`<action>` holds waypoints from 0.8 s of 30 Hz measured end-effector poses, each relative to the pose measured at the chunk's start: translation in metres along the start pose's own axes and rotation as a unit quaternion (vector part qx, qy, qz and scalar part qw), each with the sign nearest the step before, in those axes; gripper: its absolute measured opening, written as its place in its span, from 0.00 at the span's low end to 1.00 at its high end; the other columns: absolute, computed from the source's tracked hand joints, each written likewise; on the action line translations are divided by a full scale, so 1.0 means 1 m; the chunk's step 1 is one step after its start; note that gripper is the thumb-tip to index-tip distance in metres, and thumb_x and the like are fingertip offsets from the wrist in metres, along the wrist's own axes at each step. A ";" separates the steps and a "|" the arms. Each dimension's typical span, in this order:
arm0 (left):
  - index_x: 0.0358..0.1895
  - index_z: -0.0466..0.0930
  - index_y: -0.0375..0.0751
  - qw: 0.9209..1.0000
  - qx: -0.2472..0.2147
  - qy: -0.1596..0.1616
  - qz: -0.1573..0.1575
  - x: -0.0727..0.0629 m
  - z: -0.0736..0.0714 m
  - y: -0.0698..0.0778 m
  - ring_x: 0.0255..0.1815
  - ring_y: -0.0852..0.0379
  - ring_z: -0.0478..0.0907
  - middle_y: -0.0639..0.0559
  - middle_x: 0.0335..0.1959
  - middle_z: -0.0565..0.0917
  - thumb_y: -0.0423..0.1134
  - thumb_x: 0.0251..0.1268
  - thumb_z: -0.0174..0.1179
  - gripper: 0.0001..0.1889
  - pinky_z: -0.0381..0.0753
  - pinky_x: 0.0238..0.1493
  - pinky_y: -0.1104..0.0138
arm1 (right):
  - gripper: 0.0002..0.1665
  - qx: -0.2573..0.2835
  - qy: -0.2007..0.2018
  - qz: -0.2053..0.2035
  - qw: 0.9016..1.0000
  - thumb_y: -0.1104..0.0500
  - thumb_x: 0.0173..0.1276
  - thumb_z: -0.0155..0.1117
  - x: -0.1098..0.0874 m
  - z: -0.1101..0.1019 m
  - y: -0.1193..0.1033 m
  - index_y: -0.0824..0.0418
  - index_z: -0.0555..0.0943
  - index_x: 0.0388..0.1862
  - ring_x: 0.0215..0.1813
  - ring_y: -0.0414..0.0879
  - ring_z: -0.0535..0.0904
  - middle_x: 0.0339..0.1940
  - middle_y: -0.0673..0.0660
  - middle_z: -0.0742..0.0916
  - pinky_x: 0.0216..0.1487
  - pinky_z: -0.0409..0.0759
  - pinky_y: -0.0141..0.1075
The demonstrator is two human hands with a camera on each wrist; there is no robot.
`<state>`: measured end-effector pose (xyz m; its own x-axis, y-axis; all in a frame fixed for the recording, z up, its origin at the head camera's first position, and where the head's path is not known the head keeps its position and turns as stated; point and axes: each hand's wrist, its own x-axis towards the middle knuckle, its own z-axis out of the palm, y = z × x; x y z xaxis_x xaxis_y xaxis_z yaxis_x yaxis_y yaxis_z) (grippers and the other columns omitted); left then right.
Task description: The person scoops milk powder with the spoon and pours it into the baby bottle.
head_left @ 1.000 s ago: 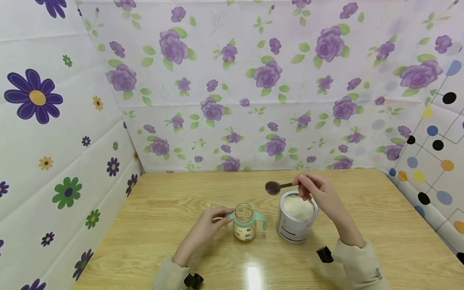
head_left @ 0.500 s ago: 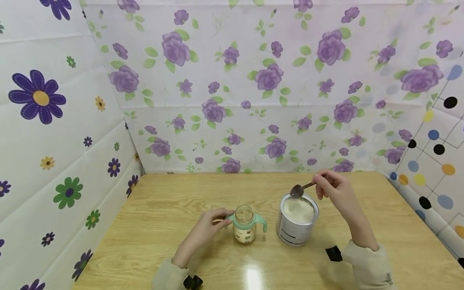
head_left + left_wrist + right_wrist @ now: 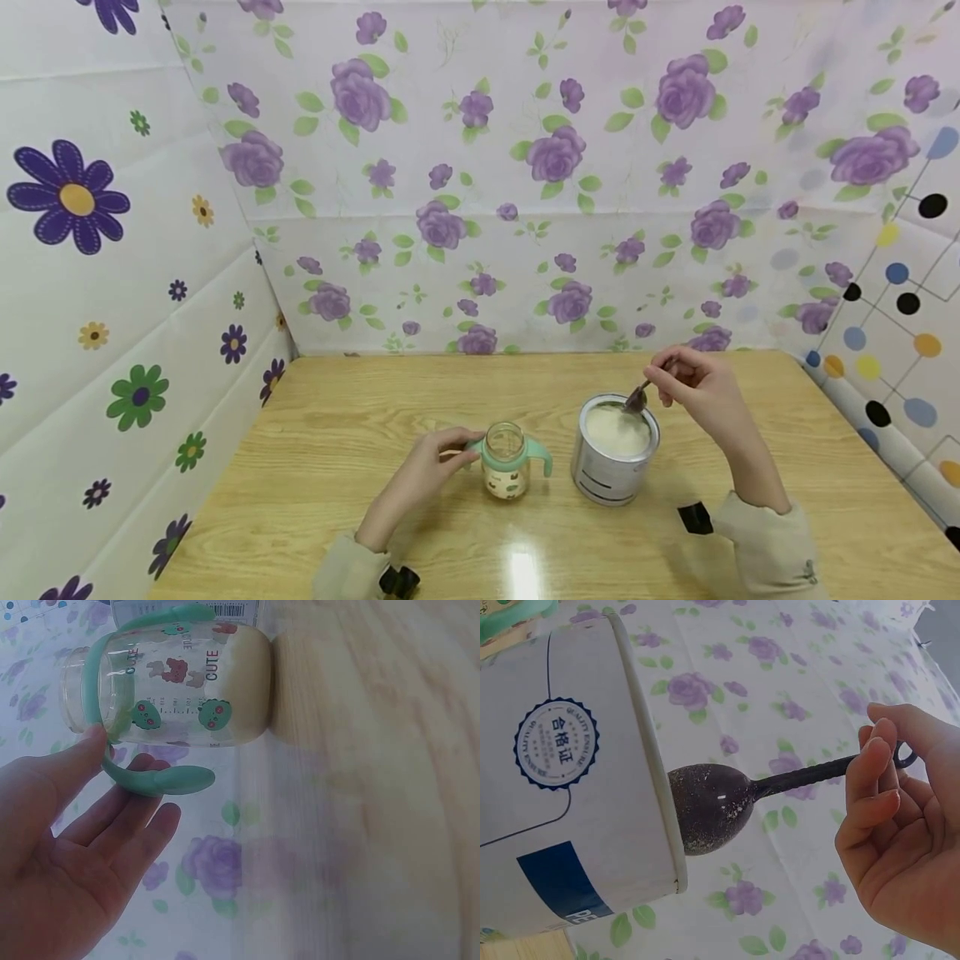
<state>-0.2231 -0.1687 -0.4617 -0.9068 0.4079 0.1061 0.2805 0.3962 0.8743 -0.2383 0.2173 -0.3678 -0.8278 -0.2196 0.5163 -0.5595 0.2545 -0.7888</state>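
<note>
My left hand holds one mint-green handle of a clear baby bottle between thumb and fingers. The bottle stands upright, uncapped, and the left wrist view shows a cream-coloured layer in its bottom. To its right is an open can of pale milk powder. Above the can's back right rim, my right hand pinches a dark spoon near the looped end of its handle. The spoon's bowl, dusted with powder, points down at the can's mouth; its tip is hidden behind the rim in the right wrist view.
Everything stands on a wooden table. Behind it hangs a rose-patterned cloth, with printed cloth on both sides too. A bottle handle sticks out toward the can across a narrow gap.
My right hand has moved right and slightly back, bringing the spoon from left of the can across to its back right rim, its bowl now tipped down. The left hand and bottle stay put.
</note>
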 end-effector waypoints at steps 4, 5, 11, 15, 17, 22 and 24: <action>0.58 0.80 0.46 1.000 -0.001 0.000 0.007 -0.001 0.000 0.001 0.57 0.50 0.79 0.51 0.57 0.82 0.44 0.69 0.58 0.17 0.83 0.55 0.64 | 0.03 -0.005 -0.005 -0.001 1.000 0.68 0.71 0.59 0.000 -0.001 0.002 0.67 0.79 0.37 0.19 0.44 0.73 0.16 0.50 0.79 0.20 0.69 0.38; 0.58 0.80 0.46 1.000 -0.002 0.000 0.008 -0.001 0.000 0.000 0.57 0.50 0.79 0.51 0.57 0.82 0.44 0.69 0.58 0.17 0.83 0.55 0.64 | 0.04 -0.005 -0.006 -0.002 1.000 0.68 0.71 0.58 0.000 -0.002 0.003 0.68 0.79 0.38 0.19 0.44 0.73 0.16 0.50 0.79 0.20 0.69 0.38; 0.58 0.80 0.47 1.000 0.001 0.001 0.003 0.000 0.001 -0.002 0.58 0.49 0.79 0.51 0.57 0.82 0.45 0.68 0.59 0.17 0.83 0.55 0.63 | 0.04 -0.008 -0.008 0.001 1.000 0.67 0.71 0.58 -0.001 -0.003 0.004 0.67 0.79 0.38 0.18 0.44 0.72 0.16 0.50 0.79 0.16 0.65 0.39; 0.58 0.80 0.49 1.000 0.002 0.003 0.001 0.001 0.001 -0.002 0.57 0.50 0.79 0.52 0.57 0.82 0.45 0.68 0.59 0.17 0.83 0.55 0.63 | 0.04 -0.015 -0.007 0.009 1.000 0.66 0.71 0.58 -0.001 -0.002 0.003 0.67 0.79 0.38 0.17 0.44 0.71 0.15 0.51 0.78 0.14 0.63 0.39; 0.58 0.80 0.50 1.000 0.002 0.004 0.002 0.001 0.001 -0.001 0.57 0.51 0.79 0.52 0.57 0.82 0.44 0.68 0.59 0.17 0.83 0.55 0.64 | 0.04 -0.023 -0.005 0.018 1.000 0.65 0.71 0.59 -0.001 -0.002 0.003 0.66 0.80 0.38 0.17 0.44 0.71 0.15 0.51 0.78 0.14 0.63 0.39; 0.58 0.80 0.50 1.000 0.000 0.005 0.006 0.001 0.000 -0.001 0.57 0.51 0.79 0.52 0.57 0.82 0.44 0.68 0.59 0.16 0.83 0.54 0.65 | 0.05 -0.030 -0.009 0.038 0.999 0.63 0.72 0.60 0.001 0.000 0.004 0.64 0.80 0.39 0.18 0.44 0.72 0.16 0.52 0.79 0.16 0.65 0.39; 0.58 0.80 0.50 1.000 -0.002 0.004 0.006 0.000 0.000 0.000 0.57 0.51 0.79 0.52 0.57 0.82 0.43 0.68 0.59 0.16 0.83 0.54 0.65 | 0.05 -0.026 -0.013 0.041 0.999 0.63 0.72 0.60 0.002 0.001 0.005 0.65 0.80 0.39 0.18 0.45 0.72 0.16 0.52 0.79 0.16 0.66 0.39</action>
<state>-0.2235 -0.1683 -0.4621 -0.9057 0.4064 0.1205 0.2902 0.3873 0.8751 -0.2424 0.2177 -0.3710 -0.8702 -0.2195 0.4411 -0.4913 0.3212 -0.8096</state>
